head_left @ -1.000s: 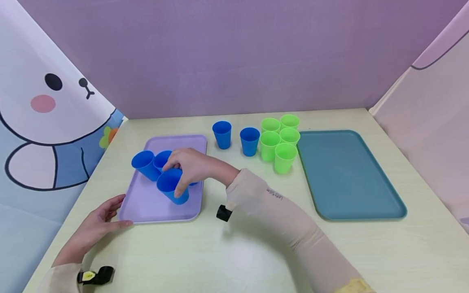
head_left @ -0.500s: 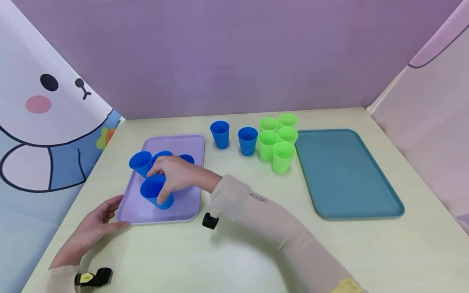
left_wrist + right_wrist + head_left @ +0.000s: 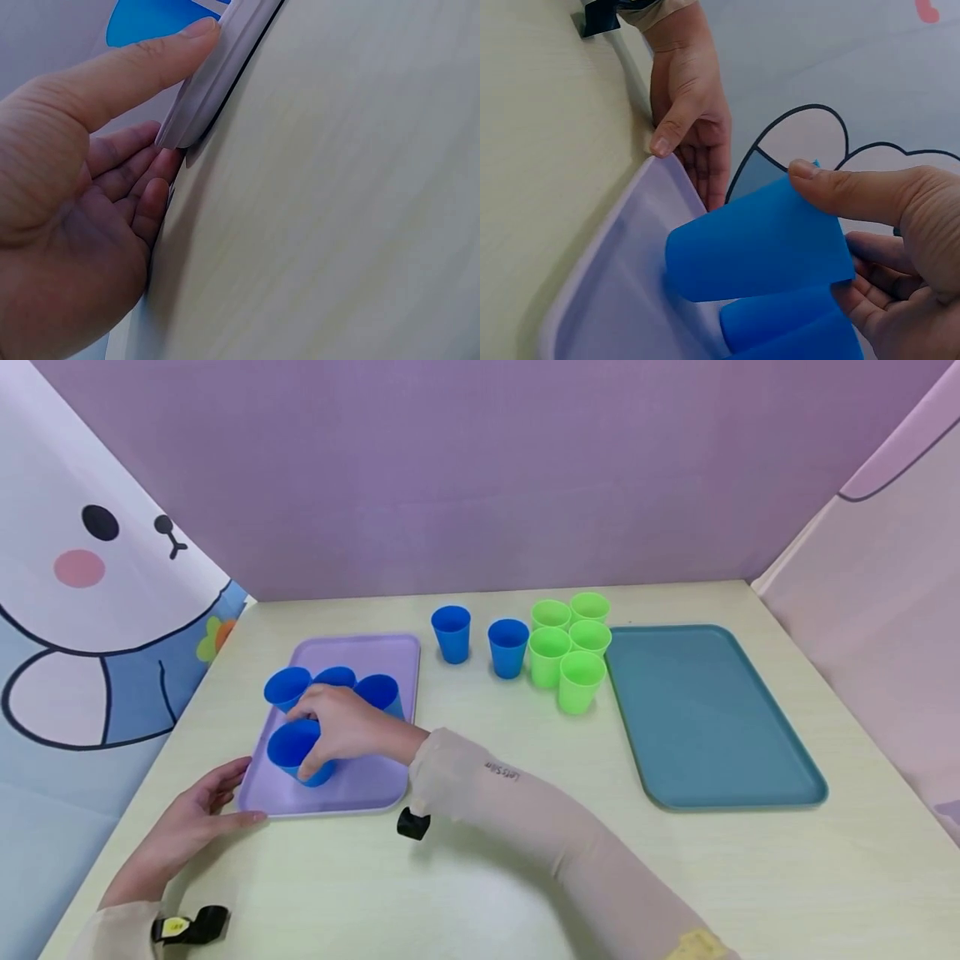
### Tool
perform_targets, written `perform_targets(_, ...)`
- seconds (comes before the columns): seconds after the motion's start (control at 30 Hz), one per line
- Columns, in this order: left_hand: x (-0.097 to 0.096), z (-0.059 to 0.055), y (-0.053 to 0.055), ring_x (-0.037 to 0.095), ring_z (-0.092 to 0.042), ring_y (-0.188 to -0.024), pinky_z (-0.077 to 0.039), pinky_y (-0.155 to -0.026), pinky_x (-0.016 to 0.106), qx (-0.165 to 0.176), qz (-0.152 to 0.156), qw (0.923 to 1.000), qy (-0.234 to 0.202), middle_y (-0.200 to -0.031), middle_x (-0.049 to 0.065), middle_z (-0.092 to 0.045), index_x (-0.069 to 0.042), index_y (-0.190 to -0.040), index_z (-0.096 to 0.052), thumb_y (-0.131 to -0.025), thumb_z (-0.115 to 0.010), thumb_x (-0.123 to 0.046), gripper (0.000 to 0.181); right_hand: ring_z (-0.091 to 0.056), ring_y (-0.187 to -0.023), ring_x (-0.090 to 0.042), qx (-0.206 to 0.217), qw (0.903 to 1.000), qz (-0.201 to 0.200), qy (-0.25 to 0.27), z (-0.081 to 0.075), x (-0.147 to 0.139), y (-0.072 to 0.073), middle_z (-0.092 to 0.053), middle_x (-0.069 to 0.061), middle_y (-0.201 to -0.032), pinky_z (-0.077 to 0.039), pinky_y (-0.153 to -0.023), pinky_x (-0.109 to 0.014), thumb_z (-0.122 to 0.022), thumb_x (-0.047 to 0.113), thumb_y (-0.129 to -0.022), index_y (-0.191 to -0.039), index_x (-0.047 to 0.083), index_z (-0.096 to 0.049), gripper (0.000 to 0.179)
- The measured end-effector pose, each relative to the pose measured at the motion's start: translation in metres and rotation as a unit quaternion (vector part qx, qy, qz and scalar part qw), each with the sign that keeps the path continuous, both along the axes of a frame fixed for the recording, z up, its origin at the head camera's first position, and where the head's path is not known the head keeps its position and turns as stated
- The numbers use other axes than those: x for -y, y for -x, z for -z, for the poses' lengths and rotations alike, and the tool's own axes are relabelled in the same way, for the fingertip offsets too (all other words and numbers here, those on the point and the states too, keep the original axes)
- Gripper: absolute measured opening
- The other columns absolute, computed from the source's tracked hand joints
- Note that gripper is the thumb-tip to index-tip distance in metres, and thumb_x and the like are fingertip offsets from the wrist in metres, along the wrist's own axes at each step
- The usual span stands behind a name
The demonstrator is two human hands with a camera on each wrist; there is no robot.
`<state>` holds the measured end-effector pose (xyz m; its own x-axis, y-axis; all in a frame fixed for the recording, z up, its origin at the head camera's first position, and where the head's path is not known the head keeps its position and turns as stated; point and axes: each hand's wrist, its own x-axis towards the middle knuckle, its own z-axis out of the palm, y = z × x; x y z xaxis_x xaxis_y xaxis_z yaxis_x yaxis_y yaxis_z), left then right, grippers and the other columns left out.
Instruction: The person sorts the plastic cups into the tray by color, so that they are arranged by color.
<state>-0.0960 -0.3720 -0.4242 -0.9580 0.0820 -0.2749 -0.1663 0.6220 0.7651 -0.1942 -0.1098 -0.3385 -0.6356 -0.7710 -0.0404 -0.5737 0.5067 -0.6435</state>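
Note:
My right hand (image 3: 335, 722) grips a blue cup (image 3: 296, 752) by its rim, thumb and fingers on opposite sides. This cup is over the front left part of the purple tray (image 3: 360, 793); in the right wrist view the blue cup (image 3: 757, 247) has its base close to the tray floor. Three other blue cups stand behind it on the tray: a left one (image 3: 287, 687), a middle one (image 3: 335, 677) and a right one (image 3: 380, 692), partly hidden by the hand. My left hand (image 3: 191, 822) holds the tray's front left corner, its thumb (image 3: 142, 67) on the rim.
Two blue cups, one left (image 3: 452, 633) and one right (image 3: 508, 647), stand on the table behind the tray's right side. Several green cups (image 3: 581, 681) cluster beside them. A teal tray (image 3: 716, 718) lies at the right. A purple backdrop (image 3: 495, 485) rises behind.
My right hand has carried the blue cup leftward across the purple tray, uncovering the right-hand cup behind. My left hand stays at the tray corner.

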Motion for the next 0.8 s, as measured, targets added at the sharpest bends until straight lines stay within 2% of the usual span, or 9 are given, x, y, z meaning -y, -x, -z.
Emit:
perform_targets(0.07,0.000,-0.001,0.000,0.053,-0.024,-0.139,-0.035,-0.111,0.023,-0.004,0.001,1.0000,-0.004,-0.156,0.032,-0.023,0.002,-0.157,-0.013,-0.090,-0.076,-0.029,0.097,-0.046,-0.125,-0.003,-0.001,1.0000,0.008,0.004,0.002,0.003,-0.001,-0.053,0.008,-0.138,-0.042,-0.098,-0.013,-0.090,0.039,-0.072,-0.138,0.018,-0.061,0.075)
perform_targets(0.13,-0.001,-0.001,0.000,0.051,-0.026,-0.139,-0.034,-0.095,0.004,-0.003,0.000,1.0000,0.002,-0.156,0.031,-0.024,0.002,-0.157,-0.014,-0.089,-0.077,-0.030,0.098,-0.045,-0.128,-0.004,-0.004,0.9998,0.014,0.010,0.005,0.006,-0.002,-0.053,0.007,-0.139,-0.041,-0.100,-0.015,-0.089,0.040,-0.073,-0.138,0.018,-0.060,0.075)
perform_targets(0.2,-0.001,-0.001,0.000,0.052,-0.025,-0.139,-0.033,-0.092,0.001,-0.007,0.002,1.0000,-0.003,-0.156,0.032,-0.024,0.003,-0.157,-0.014,-0.090,-0.076,-0.028,0.097,-0.044,-0.130,-0.005,-0.005,0.9997,0.020,0.015,0.008,0.009,-0.003,-0.051,0.007,-0.141,-0.041,-0.102,-0.015,-0.089,0.041,-0.073,-0.139,0.018,-0.060,0.075)
perform_targets(0.23,-0.001,-0.001,0.000,0.051,-0.026,-0.139,-0.031,-0.083,-0.003,-0.006,0.002,1.0000,0.000,-0.156,0.032,-0.024,0.002,-0.157,-0.014,-0.089,-0.077,-0.028,0.097,-0.044,-0.130,-0.006,-0.006,0.9995,0.022,0.020,0.009,0.011,-0.004,-0.051,0.006,-0.142,-0.041,-0.102,-0.016,-0.088,0.041,-0.074,-0.139,0.018,-0.060,0.075)
perform_targets(0.57,0.000,0.002,0.001,0.050,-0.028,-0.138,-0.031,-0.083,-0.003,-0.018,0.007,0.9997,-0.012,-0.154,0.034,-0.026,0.005,-0.156,-0.014,-0.090,-0.076,-0.021,0.094,-0.042,-0.131,-0.004,-0.012,0.9980,0.054,0.032,0.019,0.023,-0.009,-0.048,0.007,-0.143,-0.040,-0.103,-0.016,-0.086,0.044,-0.076,-0.139,0.021,-0.059,0.073)
perform_targets(0.8,0.000,0.002,0.001,0.051,-0.027,-0.138,-0.031,-0.085,-0.003,-0.014,0.009,0.9997,-0.017,-0.154,0.034,-0.025,0.005,-0.156,-0.013,-0.091,-0.075,-0.021,0.094,-0.041,-0.132,-0.003,-0.010,0.9981,0.056,0.022,0.021,0.027,-0.009,-0.046,0.008,-0.145,-0.040,-0.103,-0.016,-0.084,0.046,-0.077,-0.143,0.021,-0.056,0.076)
